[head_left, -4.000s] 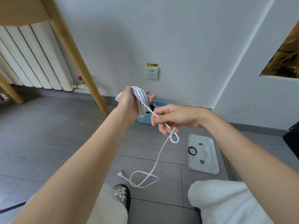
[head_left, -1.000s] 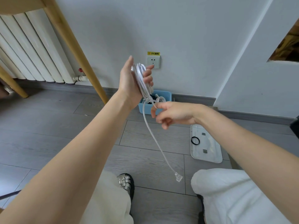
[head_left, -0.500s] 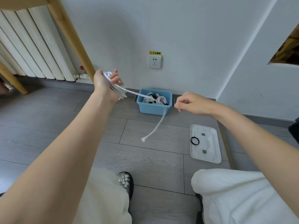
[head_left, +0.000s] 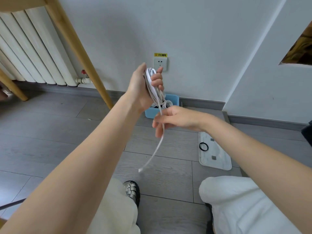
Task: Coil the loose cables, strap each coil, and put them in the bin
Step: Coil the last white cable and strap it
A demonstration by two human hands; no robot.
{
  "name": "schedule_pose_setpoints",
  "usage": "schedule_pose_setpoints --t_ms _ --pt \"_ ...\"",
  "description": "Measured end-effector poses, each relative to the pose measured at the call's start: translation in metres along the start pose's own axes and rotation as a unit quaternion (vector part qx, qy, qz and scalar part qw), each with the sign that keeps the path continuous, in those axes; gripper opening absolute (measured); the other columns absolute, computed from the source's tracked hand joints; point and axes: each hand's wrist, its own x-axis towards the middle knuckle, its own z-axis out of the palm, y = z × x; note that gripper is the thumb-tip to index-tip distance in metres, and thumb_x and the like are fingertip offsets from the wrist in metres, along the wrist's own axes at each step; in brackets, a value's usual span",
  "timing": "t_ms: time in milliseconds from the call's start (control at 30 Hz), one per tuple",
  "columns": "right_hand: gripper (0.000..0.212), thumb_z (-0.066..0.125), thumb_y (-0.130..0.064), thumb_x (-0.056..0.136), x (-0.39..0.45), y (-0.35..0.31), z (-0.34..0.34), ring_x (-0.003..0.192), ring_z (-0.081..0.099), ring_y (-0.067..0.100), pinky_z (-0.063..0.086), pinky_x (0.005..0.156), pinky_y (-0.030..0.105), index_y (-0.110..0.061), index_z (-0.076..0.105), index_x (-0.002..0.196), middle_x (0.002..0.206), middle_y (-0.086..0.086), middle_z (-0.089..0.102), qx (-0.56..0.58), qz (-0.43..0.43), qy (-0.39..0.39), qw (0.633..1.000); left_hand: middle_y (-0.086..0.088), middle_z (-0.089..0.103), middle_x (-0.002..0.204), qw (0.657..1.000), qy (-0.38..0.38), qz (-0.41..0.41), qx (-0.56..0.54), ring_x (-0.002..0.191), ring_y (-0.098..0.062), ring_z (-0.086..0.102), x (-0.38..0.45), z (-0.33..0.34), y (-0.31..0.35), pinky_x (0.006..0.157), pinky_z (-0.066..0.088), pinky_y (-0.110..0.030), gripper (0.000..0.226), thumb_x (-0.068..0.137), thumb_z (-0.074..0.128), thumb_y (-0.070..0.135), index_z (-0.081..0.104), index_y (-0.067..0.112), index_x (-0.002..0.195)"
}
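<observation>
My left hand (head_left: 143,85) is raised in front of the wall and grips a coil of white cable (head_left: 151,81) wound round its palm. A loose tail of that cable (head_left: 158,146) drops from the coil, passes through the fingers of my right hand (head_left: 170,118) and ends in a small plug hanging above the floor. My right hand holds the tail just below the coil. Behind both hands a blue bin (head_left: 173,100) stands against the wall with white coils inside. A black strap ring (head_left: 203,146) lies on the white lid (head_left: 217,159) to the right.
A wall socket (head_left: 160,64) is just behind my left hand. A wooden leg (head_left: 79,53) slants down at the left, in front of a white radiator (head_left: 32,51). My knees in white trousers and a silver sandal (head_left: 131,191) are at the bottom. The floor is grey planks.
My left hand swung back to the centre and rose upright with the coil. My right hand came in from the right to just below it, and the hanging tail is shorter than four seconds ago.
</observation>
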Motion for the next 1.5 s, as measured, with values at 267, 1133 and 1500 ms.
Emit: schedule_pose_setpoints --t_ms 267,1133,1500 --pt "0.031 0.050 -0.034 0.095 -0.008 0.001 0.002 0.049 0.030 0.014 0.032 0.043 0.022 -0.016 0.043 0.070 0.058 0.001 0.034 -0.158 0.028 -0.019 0.987 0.007 0.037 0.043 0.894 -0.213 -0.282 0.276 0.034 -0.003 0.016 -0.020 -0.008 -0.001 0.033 0.032 -0.014 0.052 0.090 0.034 0.046 0.064 0.004 0.080" --pt "0.032 0.041 -0.018 0.098 -0.022 -0.022 -0.039 0.034 0.020 0.003 0.009 0.040 0.020 -0.010 0.057 0.071 0.045 -0.008 0.030 0.164 -0.056 0.066 0.983 -0.008 0.053 0.078 0.992 0.111 0.018 0.055 0.068 -0.019 0.053 0.006 -0.035 0.002 0.070 0.046 -0.031 0.060 0.093 0.036 0.054 0.052 -0.002 0.107" --pt "0.061 0.048 -0.061 0.086 -0.007 -0.002 -0.017 0.042 0.025 0.017 0.029 0.049 0.024 -0.016 0.029 0.049 0.045 0.000 0.028 -0.229 0.159 0.034 0.960 0.006 0.047 0.050 0.962 -0.122 -0.155 0.186 0.031 0.000 0.033 -0.015 -0.023 0.009 0.045 0.033 -0.016 0.083 0.080 0.034 0.071 0.064 -0.003 0.104"
